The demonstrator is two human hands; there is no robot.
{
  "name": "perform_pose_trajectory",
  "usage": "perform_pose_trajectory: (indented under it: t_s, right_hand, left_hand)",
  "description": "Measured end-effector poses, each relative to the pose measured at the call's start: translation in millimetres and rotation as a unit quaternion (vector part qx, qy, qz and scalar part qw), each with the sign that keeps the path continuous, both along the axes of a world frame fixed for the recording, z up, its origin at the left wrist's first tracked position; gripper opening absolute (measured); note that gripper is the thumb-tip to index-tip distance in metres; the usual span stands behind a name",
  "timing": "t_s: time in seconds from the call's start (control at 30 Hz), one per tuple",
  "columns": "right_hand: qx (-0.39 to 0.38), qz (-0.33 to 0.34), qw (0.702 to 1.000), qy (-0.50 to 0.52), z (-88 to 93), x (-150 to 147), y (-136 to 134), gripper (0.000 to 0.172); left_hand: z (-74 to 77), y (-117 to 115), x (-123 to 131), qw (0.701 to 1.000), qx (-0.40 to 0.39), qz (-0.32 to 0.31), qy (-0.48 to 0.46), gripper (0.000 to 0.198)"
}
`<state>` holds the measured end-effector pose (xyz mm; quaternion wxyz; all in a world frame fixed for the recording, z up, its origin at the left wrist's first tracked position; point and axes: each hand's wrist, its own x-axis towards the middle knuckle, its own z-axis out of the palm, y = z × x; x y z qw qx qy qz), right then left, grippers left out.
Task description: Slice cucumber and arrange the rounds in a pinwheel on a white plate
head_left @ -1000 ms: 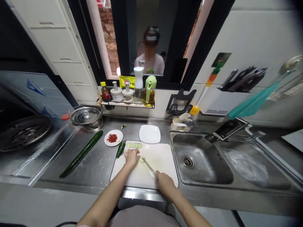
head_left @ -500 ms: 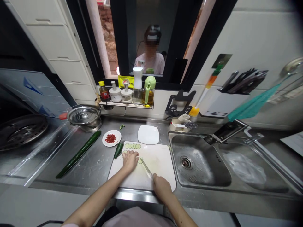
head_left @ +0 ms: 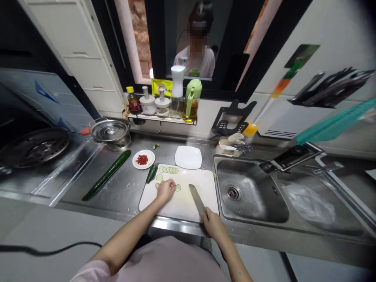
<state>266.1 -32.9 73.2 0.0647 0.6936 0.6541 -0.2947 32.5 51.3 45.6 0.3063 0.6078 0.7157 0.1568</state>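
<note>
On the white cutting board (head_left: 182,209), my left hand (head_left: 166,190) has its fingers drawn together, the tips at the edge of a round cucumber slice (head_left: 178,188). Whether anything else is under that palm is hidden. My right hand (head_left: 213,223) is closed around the handle of a kitchen knife (head_left: 196,197), its blade pointing forward over the board, apart from the slice. A row of overlapping cucumber slices (head_left: 168,170) lies at the board's back left, with more slices (head_left: 159,178) just beyond my left hand. A dark green cucumber piece (head_left: 151,174) rests on the left edge.
A whole cucumber (head_left: 107,175) lies left on the steel counter. Behind the board stand a plate of red bits (head_left: 152,158) and a white square plate (head_left: 188,157). To the right is the sink (head_left: 249,207); at the back, a rack of seasonings (head_left: 164,117). A lidded steel pot (head_left: 117,143) stands back left.
The knife has moved right, away from the cucumber slice that its tip was touching. My left hand's fingers have gathered at that slice's edge. The camera view has shifted slightly.
</note>
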Motion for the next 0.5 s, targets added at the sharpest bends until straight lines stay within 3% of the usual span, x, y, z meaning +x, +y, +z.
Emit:
perform_pose_trajectory:
  t_s: [0.3, 0.5]
  right_hand:
    - [0.016, -0.009, 0.999, 0.046, -11.7, 1.5, 8.4, 0.038]
    - [0.026, -0.021, 0.998, 0.051, -7.8, 5.3, 10.4, 0.032]
  left_hand:
    - [-2.3, -13.3, -57.2, 0.995, 0.028, 0.082, 0.043, 0.013]
    - [-8.3, -12.1, -78.3, 0.994, 0.044, 0.033, 0.098, 0.016]
